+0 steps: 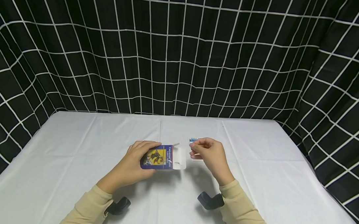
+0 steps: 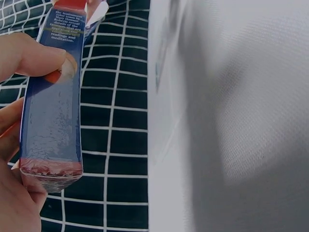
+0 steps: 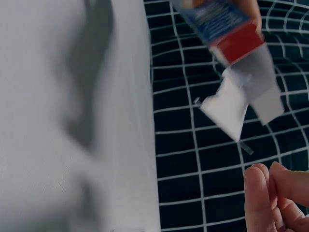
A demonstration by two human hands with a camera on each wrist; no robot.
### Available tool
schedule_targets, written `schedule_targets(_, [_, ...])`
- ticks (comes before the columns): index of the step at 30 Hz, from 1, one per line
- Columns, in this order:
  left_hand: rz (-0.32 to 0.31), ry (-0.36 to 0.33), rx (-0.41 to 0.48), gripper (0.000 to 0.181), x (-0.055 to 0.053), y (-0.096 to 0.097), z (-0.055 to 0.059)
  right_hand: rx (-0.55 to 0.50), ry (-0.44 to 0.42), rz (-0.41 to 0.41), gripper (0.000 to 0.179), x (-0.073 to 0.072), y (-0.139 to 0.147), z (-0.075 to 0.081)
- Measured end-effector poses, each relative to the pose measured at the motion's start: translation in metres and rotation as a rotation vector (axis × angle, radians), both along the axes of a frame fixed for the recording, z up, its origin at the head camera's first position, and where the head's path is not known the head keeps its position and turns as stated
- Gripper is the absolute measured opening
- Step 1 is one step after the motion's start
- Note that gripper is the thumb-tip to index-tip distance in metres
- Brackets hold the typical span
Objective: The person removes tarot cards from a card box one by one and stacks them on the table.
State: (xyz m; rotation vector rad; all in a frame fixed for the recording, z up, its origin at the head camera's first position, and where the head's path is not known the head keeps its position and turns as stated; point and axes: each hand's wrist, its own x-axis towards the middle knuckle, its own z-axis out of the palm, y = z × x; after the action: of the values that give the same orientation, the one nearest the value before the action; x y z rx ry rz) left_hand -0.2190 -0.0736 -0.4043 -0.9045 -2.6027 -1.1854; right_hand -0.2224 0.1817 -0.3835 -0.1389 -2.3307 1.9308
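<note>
One gap separates the tarot box's [image 1: 157,157] flap [image 1: 179,158] edge (left hand [image 1: 131,163] gripping) from the pinched-closed right hand [image 1: 211,155].

Over the white surface [image 1: 65,162], roughly midway between its left and right edges, the left hand [image 1: 132,164] grips a blue tarot box [image 1: 156,157], its white flap [image 1: 179,158] standing open toward the right edge. Just beside the flap, the right hand [image 1: 210,155] has its fingers [image 1: 203,141] curled; a card [image 1: 194,139] shows partly behind them. 2 black wrist pieces [image 1: 119,206] jut from beige sleeves [image 1: 85,211]. A black curtain [image 1: 153,57] with white grid lines hangs beyond the far edge.
</note>
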Motion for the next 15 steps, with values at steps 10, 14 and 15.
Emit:
schedule_targets(10, [-0.001, 0.016, 0.000, 0.075, 0.000, 0.000, 0.001, 0.005, -0.006, 0.036, 0.015, 0.005, -0.009, 0.006])
schedule_targets(14, [-0.002, 0.014, 0.001, 0.075, 0.000, 0.000, 0.001, 0.013, -0.016, 0.054, 0.015, 0.007, -0.011, 0.007])
schedule_targets(15, [-0.003, 0.013, 0.001, 0.075, 0.000, 0.000, 0.001, 0.018, -0.019, 0.059, 0.014, 0.008, -0.012, 0.007])
